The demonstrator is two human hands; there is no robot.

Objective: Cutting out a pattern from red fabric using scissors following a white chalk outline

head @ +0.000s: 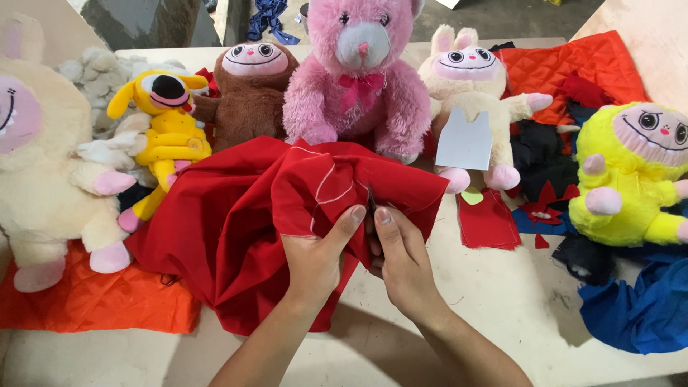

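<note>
Red woven cloth (236,222) with white chalk lines: bunched at the middle of the pale worktop (502,301), its folded upper part lifted toward the toys behind. Left hand (315,254): closed on a fold of the cloth, thumb pressed on top near a chalk line. Right hand (401,258): fingers curled, pinching the cloth edge just beside the left thumb; a dark object sits between the two hands, too hidden to identify.

Behind the cloth, touching its far edge: large pink plush bear (358,72) with a magenta bow, seated upright. Left of the bear: brown plush figure with a pink grinning face (251,89); then a yellow plush dog with an orange muzzle (168,122). Far left: large cream plush figure with pink feet (43,179), resting on an orange quilted fabric piece (93,301).

Right of the bear: small cream plush rabbit figure (469,86) with a grey paper pattern piece (464,140) leaning against its front. Below it: a small flat red fabric rectangle (489,223). Far right: bright yellow plush figure with a pink face (631,179), above crumpled blue fabric (638,315). Back right: a second orange quilted panel (559,68).
</note>
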